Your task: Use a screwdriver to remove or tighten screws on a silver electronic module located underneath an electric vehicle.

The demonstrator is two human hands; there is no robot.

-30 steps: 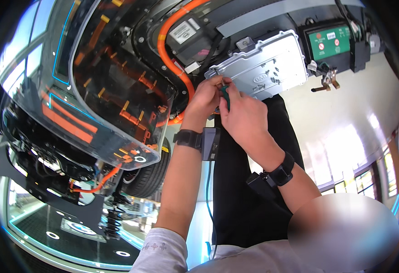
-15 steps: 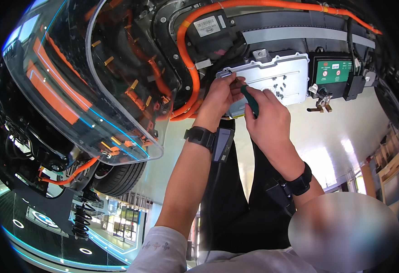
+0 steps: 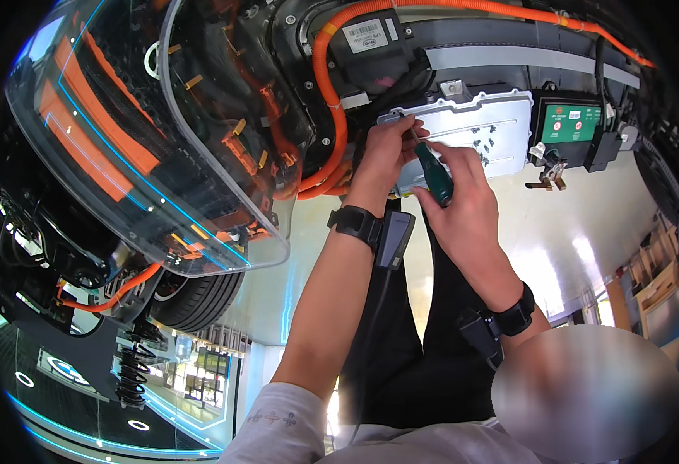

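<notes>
My right hand (image 3: 467, 193) grips a screwdriver (image 3: 434, 172) by its dark green handle, thumb on one side and fingers on the other. The shaft points up and left toward my left hand (image 3: 386, 151). There my left fingers are pinched together round the tip, at the left edge of a silver metal cover (image 3: 509, 116). Whatever sits between those fingertips is hidden. Several small dark screws (image 3: 484, 143) lie loose on the cover, to the right of the screwdriver.
A thick orange cable (image 3: 320, 69) curves around the left and top. Beyond it sits a black labelled module (image 3: 362, 42). A black box with a green label (image 3: 567, 124) stands to the right, brass-coloured terminals below it. A clear plastic shell (image 3: 277, 251) juts out at left, near a tyre (image 3: 200, 301).
The fingers of my right hand have spread a little on the handle, so more of the screwdriver shows. My left hand keeps its pinch by the tip. The whole view has shifted slightly.
</notes>
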